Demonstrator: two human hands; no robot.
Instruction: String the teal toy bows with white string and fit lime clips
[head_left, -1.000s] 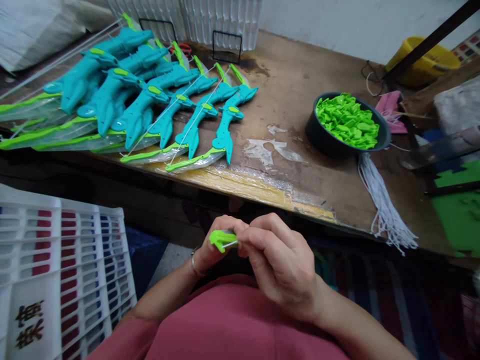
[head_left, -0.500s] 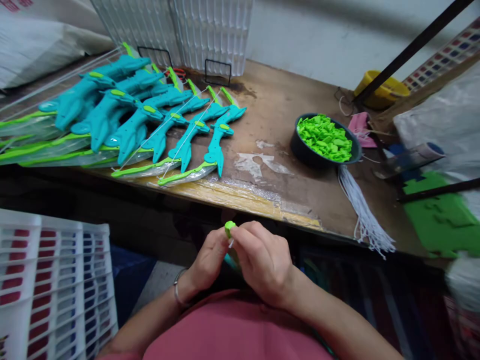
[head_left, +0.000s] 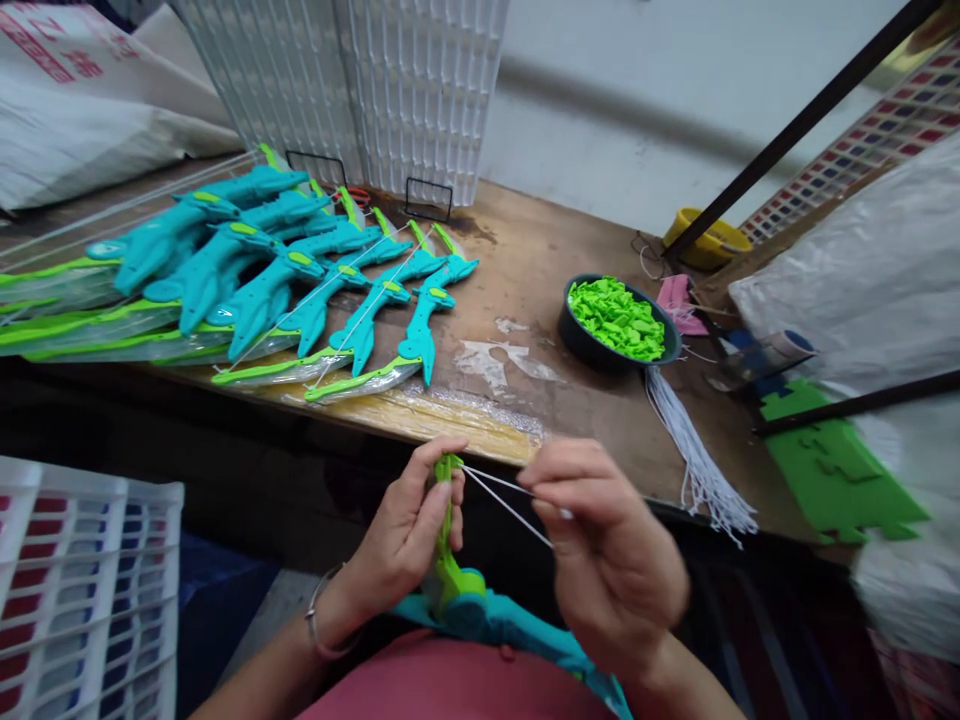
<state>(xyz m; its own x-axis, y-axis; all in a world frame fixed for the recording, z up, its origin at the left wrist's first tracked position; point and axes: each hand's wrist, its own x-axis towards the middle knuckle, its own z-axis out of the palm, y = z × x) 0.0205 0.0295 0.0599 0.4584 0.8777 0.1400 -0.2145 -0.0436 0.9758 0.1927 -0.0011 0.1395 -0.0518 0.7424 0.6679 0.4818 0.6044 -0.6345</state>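
Note:
My left hand [head_left: 401, 535] is closed round the green limb of a teal and green toy bow [head_left: 457, 590] that rests on my lap. A white string [head_left: 499, 495] runs from the tip of that limb to my right hand [head_left: 607, 560], which pinches it and holds it taut to the right. Both hands are just in front of the near edge of the wooden table [head_left: 540, 270].
Several finished teal bows [head_left: 285, 280] lie in a row on the table's left. A dark bowl of small green parts [head_left: 616, 322] stands right of centre, with a bundle of white strings [head_left: 697, 460] beside it. A white crate [head_left: 75, 590] is at lower left and green foam [head_left: 836, 465] at right.
My hands have drawn apart: the right hand has pulled the string out to the right from the limb's tip. The bow on my lap has come into view, and the camera has tilted up.

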